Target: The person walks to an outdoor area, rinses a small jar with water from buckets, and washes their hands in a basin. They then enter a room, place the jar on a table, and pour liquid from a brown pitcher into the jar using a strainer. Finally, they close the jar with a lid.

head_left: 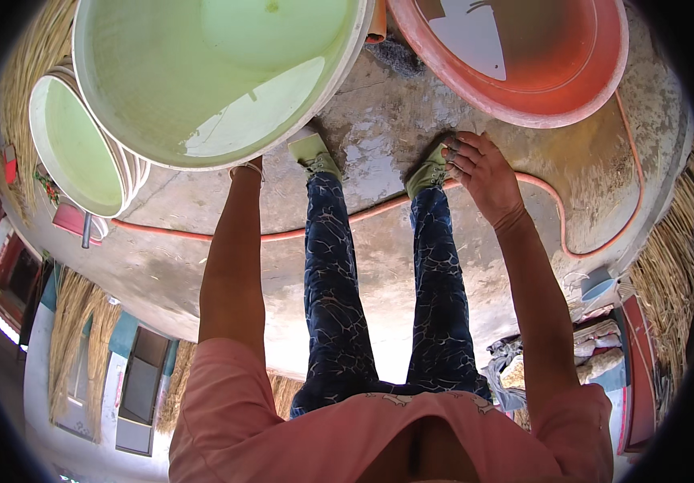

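Large pale-green tub (109, 113): we see it at the upper left, ahead of our feet, with water in it. Our left forearm (232, 249) reaches to its near rim, which hides the hand beyond the banded wrist, so we cannot tell how those fingers stand. Our right hand (488, 177) hangs near the red basin (588, 80), apart from its rim; its fingers bend loosely inward, and we cannot tell whether they grip anything. The red basin also holds water. An orange hose (556, 193) crosses the concrete floor (379, 258) behind our green shoes (427, 175), passing in the way of our legs and looping at the right. Left of the large tub stands a smaller green tub (81, 153), just beside it. Straw (673, 266) and a light-blue bucket (598, 290) lie farther right.
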Demonstrator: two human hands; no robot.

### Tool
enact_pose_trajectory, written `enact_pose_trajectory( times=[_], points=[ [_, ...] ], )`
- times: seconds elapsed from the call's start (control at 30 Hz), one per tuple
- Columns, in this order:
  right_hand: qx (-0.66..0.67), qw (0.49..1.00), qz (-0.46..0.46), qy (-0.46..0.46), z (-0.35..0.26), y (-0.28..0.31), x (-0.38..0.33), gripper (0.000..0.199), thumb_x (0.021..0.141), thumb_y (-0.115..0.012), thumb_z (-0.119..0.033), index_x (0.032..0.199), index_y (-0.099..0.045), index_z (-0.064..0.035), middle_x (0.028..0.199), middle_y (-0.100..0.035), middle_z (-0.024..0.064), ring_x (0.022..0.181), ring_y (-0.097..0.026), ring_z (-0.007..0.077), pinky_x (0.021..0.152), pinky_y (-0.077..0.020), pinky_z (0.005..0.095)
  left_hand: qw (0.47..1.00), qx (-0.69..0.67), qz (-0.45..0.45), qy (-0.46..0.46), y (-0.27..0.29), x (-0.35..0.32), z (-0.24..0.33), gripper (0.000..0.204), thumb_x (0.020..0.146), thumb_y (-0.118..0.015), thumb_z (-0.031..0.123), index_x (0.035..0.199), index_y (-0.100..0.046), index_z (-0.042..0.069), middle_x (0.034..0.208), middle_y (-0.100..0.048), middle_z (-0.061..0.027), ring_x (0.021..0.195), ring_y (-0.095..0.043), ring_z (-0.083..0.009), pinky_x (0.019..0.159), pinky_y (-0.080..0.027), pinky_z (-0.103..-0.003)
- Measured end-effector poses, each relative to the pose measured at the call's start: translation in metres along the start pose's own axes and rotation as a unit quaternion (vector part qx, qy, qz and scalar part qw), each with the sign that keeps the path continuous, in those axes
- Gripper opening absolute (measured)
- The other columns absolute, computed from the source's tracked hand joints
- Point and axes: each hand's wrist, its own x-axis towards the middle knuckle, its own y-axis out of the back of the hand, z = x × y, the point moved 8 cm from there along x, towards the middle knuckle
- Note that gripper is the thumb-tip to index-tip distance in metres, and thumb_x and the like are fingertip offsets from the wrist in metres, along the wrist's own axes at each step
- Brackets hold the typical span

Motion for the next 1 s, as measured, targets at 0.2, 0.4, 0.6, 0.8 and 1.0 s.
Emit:
enact_pose_trajectory(
  times=[0.2, 0.4, 0.6, 0.8, 1.0],
  points=[
    [0.035, 0.998, -0.043, 0.009, -0.017, -0.033, 0.013, 0.053, 0.098, -0.045, -0.046, 0.123, -0.049, 0.0000, 0.122, -0.056, 0.0153, 0.115, -0.054, 0.0257, 0.100, -0.0413, 0.0390, 0.997, 0.058, -0.021, -0.040, -0.010, 0.017, 0.002, 0.058, 0.086, -0.063, 0.038, 0.129, -0.050, 0.002, 0.132, -0.051, -0.0181, 0.123, -0.044, -0.0341, 0.102, -0.037, -0.039],
    [0.083, 0.993, -0.063, 0.053, -0.055, -0.038, 0.022, 0.049, 0.098, -0.045, -0.045, 0.116, -0.056, -0.0013, 0.117, -0.060, 0.0147, 0.110, -0.058, 0.0257, 0.097, -0.0455, 0.0392, 0.992, 0.113, -0.030, -0.039, 0.012, 0.021, -0.004, 0.050, 0.090, -0.059, 0.035, 0.127, -0.053, 0.002, 0.129, -0.054, -0.0178, 0.120, -0.049, -0.0315, 0.100, -0.040, -0.038],
    [0.150, 0.980, -0.042, 0.122, -0.111, 0.001, 0.046, 0.049, 0.097, -0.045, -0.044, 0.113, -0.055, 0.0011, 0.116, -0.059, 0.0170, 0.107, -0.057, 0.0289, 0.097, -0.0458, 0.0420, 0.987, 0.154, -0.009, -0.045, 0.026, 0.018, 0.012, 0.043, 0.094, -0.055, 0.032, 0.124, -0.057, 0.001, 0.126, -0.058, -0.0175, 0.118, -0.053, -0.0290, 0.098, -0.042, -0.036],
    [0.165, 0.975, 0.060, 0.138, -0.131, 0.055, 0.080, 0.054, 0.099, -0.035, -0.046, 0.116, -0.053, 0.0019, 0.111, -0.058, 0.0151, 0.109, -0.056, 0.0301, 0.095, -0.0448, 0.0430, 0.929, -0.291, -0.078, 0.213, 0.000, -0.064, 0.081, 0.027, 0.095, -0.052, 0.025, 0.104, -0.063, 0.001, 0.094, -0.068, -0.0103, 0.088, -0.065, -0.0180, 0.079, -0.050, -0.032],
    [0.120, 0.939, 0.249, 0.203, -0.164, 0.115, 0.105, 0.047, 0.099, -0.034, -0.042, 0.111, -0.055, -0.0018, 0.109, -0.061, 0.0130, 0.102, -0.057, 0.0266, 0.090, -0.0468, 0.0424, 0.700, -0.613, -0.346, 0.124, -0.009, -0.090, 0.330, 0.051, 0.099, -0.041, 0.042, 0.124, -0.050, -0.002, 0.116, -0.059, -0.0148, 0.111, -0.057, -0.0284, 0.092, -0.043, -0.037]
  ],
)
